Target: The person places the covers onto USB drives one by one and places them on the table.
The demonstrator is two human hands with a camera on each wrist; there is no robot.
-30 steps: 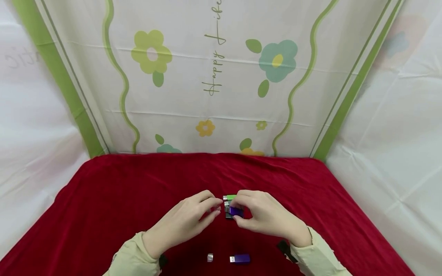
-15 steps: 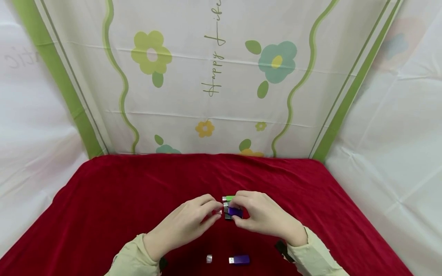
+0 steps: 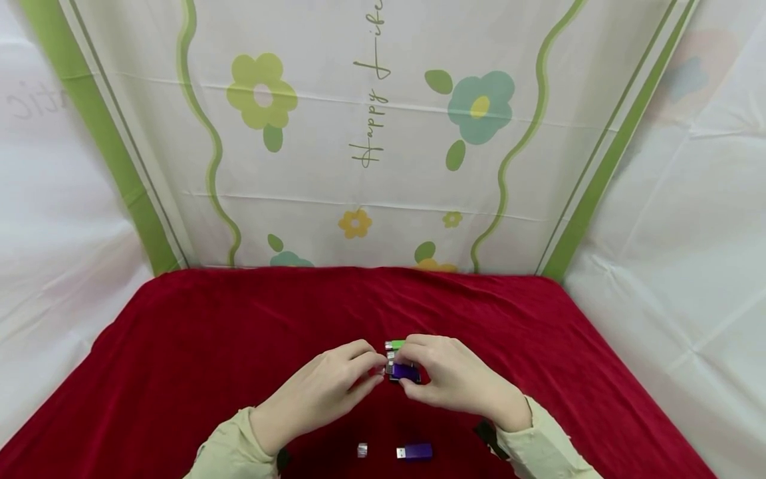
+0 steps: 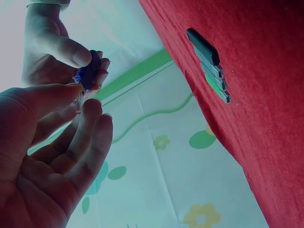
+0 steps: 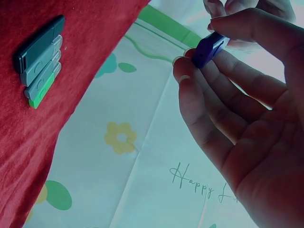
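Observation:
My right hand (image 3: pixel 457 379) pinches a purple USB flash drive (image 3: pixel 405 371) between thumb and fingers, its connector end pointing left. My left hand (image 3: pixel 332 379) pinches a small clear cap (image 4: pixel 79 103) right at that connector end. In the left wrist view, the purple body (image 4: pixel 88 73) and the cap are in line, held up off the cloth. The right wrist view shows the drive (image 5: pixel 209 50) at the fingertips, its connector mostly hidden. Nearer the person, a second purple flash drive (image 3: pixel 415 452) lies with its metal connector bare, a loose clear cap (image 3: pixel 362 450) to its left.
Side by side on the red cloth (image 3: pixel 239 319) lie a black flash drive (image 5: pixel 40 42), grey ones (image 5: pixel 40 64) and a green one (image 5: pixel 42 92), partly behind the right hand in the head view. A white flowered curtain (image 3: pixel 311 166) hangs beyond the table.
My right hand has shifted slightly left and toward the person with the purple flash drive, bringing its connector end up to the cap. The left hand stays nearly in place.

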